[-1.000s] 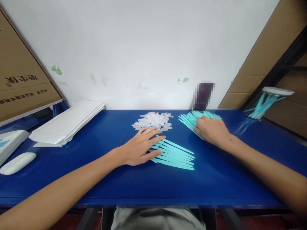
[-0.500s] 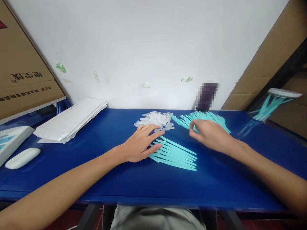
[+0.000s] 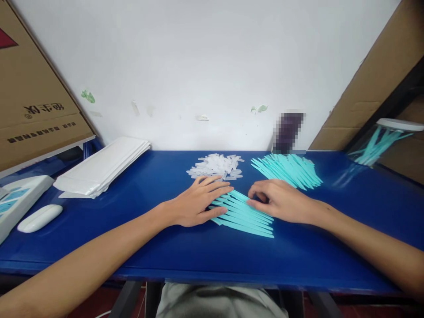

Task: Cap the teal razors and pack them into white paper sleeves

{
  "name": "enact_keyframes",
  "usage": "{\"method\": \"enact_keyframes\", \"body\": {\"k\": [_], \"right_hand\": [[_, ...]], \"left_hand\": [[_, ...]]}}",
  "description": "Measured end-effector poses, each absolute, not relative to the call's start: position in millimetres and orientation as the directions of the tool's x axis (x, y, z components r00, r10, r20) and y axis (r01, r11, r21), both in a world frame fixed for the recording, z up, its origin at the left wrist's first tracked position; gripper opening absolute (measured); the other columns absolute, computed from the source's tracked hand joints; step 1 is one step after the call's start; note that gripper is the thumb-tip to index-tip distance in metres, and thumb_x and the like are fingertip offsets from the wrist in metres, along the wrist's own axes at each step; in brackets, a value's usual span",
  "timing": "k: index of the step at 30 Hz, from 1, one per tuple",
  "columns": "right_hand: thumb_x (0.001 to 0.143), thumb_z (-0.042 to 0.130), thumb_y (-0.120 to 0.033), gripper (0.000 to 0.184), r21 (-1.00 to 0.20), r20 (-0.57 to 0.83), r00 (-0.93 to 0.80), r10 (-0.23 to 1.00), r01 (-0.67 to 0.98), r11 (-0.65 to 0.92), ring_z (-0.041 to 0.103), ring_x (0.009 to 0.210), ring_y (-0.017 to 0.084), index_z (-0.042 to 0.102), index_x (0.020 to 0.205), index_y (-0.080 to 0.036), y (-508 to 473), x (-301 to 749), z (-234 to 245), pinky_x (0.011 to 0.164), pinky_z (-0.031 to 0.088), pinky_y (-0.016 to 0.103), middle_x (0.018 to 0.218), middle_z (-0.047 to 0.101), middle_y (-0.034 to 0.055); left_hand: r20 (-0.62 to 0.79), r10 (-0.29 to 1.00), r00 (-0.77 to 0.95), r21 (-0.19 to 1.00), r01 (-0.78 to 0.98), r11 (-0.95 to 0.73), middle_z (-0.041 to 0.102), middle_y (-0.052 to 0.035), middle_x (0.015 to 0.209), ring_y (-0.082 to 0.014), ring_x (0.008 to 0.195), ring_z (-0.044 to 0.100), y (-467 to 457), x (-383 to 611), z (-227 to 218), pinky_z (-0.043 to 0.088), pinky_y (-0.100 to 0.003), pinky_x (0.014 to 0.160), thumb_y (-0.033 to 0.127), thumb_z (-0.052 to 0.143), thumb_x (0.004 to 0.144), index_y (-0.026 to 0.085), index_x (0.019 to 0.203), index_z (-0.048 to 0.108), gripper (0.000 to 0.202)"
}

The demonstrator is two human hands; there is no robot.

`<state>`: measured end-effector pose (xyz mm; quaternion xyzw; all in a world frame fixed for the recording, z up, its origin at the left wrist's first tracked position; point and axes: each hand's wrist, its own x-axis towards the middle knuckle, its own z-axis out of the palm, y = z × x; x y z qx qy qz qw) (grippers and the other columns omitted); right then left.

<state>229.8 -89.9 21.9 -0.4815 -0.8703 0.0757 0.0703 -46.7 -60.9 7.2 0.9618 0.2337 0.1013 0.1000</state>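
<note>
Bringing the right hand [image 3: 281, 201] from the far heap of turquoise strips [image 3: 288, 170] to the near fan of turquoise strips [image 3: 245, 218]: chief change within the last second. Reaching the fan's upper edge with right thumb and index finger bent toward each other, close to meeting at the topmost strip; pinching or merely touching, cannot tell. Curling the other right fingers inward, partly out of sight.

Holding the left hand [image 3: 197, 203] in unchanged place over the fan's left ends, palm down, fingers spread, thumb set apart across the lower strips; pinching nothing visible.

Apparently adding to the fan the single strip carried half a second ago, so widening the row by one and thinning the heap by as much. Keeping the fan side by side on the blue table [image 3: 165, 254], right ends bare; leaving the heap loose, overlapping, apart from both hands.

Listing also, unmoved: white pieces [image 3: 217, 167], piled just beyond the left fingertips; lidded clear jar [image 3: 399, 124], far right, containing more strips.
</note>
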Motion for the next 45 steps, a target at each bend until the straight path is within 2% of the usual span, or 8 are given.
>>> {"method": "enact_keyframes", "body": {"k": [6,9,14,21,28,34,38,45], "right_hand": [[0.098,0.038,-0.045,0.041,0.134,0.185,-0.241,0.953,0.967,0.218,0.067,0.084,0.027,0.067,0.109,-0.019,-66.0,260.1,16.8,0.06,0.036,0.032,0.11,0.071,0.0113],[0.096,0.042,-0.045,0.04,0.173,0.141,-0.16,0.977,0.976,0.135,0.067,0.088,0.03,0.07,0.106,-0.019,-54.1,273.8,12.8,0.06,0.038,0.033,0.111,0.071,0.0126],[0.094,0.046,-0.038,0.034,0.093,0.093,-0.18,0.979,0.981,0.171,0.067,0.088,0.029,0.075,0.101,-0.022,-49.4,275.7,7.9,0.065,0.041,0.034,0.099,0.073,0.0113],[0.092,0.051,-0.041,0.03,-0.139,0.099,-0.408,0.908,0.897,0.419,0.062,0.075,0.02,0.076,0.093,-0.023,-63.1,255.8,9.9,0.064,0.041,0.031,0.09,0.071,0.0055],[0.085,0.057,-0.041,0.023,-0.211,-0.024,-0.303,0.953,0.933,0.292,0.052,0.057,0.016,0.07,0.082,-0.023,-67.5,256.6,18.4,0.054,0.032,0.029,0.069,0.063,0.0006],[0.08,0.059,-0.038,0.02,-0.37,-0.149,-0.325,0.934,0.894,0.252,0.042,0.052,0.013,0.061,0.069,-0.021,-65.9,262.1,24.3,0.052,0.03,0.028,0.056,0.051,-0.0033],[0.077,0.06,-0.034,0.018,-0.386,-0.15,-0.347,0.926,0.882,0.268,0.04,0.05,0.012,0.057,0.065,-0.021,-69.0,264.4,32.5,0.05,0.028,0.028,0.053,0.048,-0.0041],[0.085,0.056,-0.035,0.017,-0.42,-0.113,-0.533,0.839,0.791,0.446,0.04,0.051,0.012,0.058,0.076,-0.021,-72.2,262.6,28.6,0.052,0.03,0.026,0.057,0.049,-0.0044]], "left_hand": [[0.072,0.453,0.889,0.273,0.419,-0.866,0.028,-0.0021,0.163,-0.0337,0.153,0.015,-58.9,-46.4,6.2,0.013,-0.057,0.122,0.06,0.035,0.101,0.034,0.158,0.023,0.064],[0.045,0.46,0.887,0.279,0.431,-0.858,0.024,-0.0012,0.164,-0.034,0.153,0.013,-58.6,-46.2,6.8,0.011,-0.059,0.122,0.061,0.035,0.101,0.035,0.158,0.022,0.064],[0.044,0.459,0.887,0.277,0.431,-0.859,0.023,-0.0008,0.165,-0.0338,0.153,0.011,-59.7,-46.9,7.5,0.013,-0.06,0.122,0.06,0.034,0.101,0.036,0.157,0.024,0.062],[0.147,0.517,0.843,0.243,0.476,-0.845,0.017,-0.0064,0.166,-0.0376,0.152,0.016,-61.5,-47.0,7.5,0.021,-0.061,0.119,0.059,0.036,0.101,0.034,0.157,0.024,0.063],[0.188,0.562,0.805,0.212,0.526,-0.824,0.035,-0.0094,0.158,-0.0342,0.144,0.032,-56.0,-50.7,7.3,0.028,-0.059,0.114,0.055,0.032,0.103,0.031,0.151,0.038,0.054],[0.129,0.562,0.817,0.239,0.525,-0.817,0.022,-0.0033,0.165,-0.0363,0.152,0.016,-43.1,-44.7,7.7,0.016,-0.065,0.118,0.058,0.026,0.103,0.038,0.152,0.037,0.054],[0.071,0.526,0.847,0.223,0.501,-0.837,0.012,-0.0021,0.168,-0.0372,0.153,0.007,-35.1,-35.6,8.1,0.01,-0.068,0.118,0.06,0.022,0.102,0.041,0.152,0.036,0.055],[0.142,0.583,0.8,0.113,0.572,-0.812,0.017,-0.0075,0.166,-0.0381,0.153,0.008,-33.2,-34.3,-1.7,0.011,-0.067,0.117,0.058,0.021,0.103,0.033,0.151,0.042,0.058]]}}
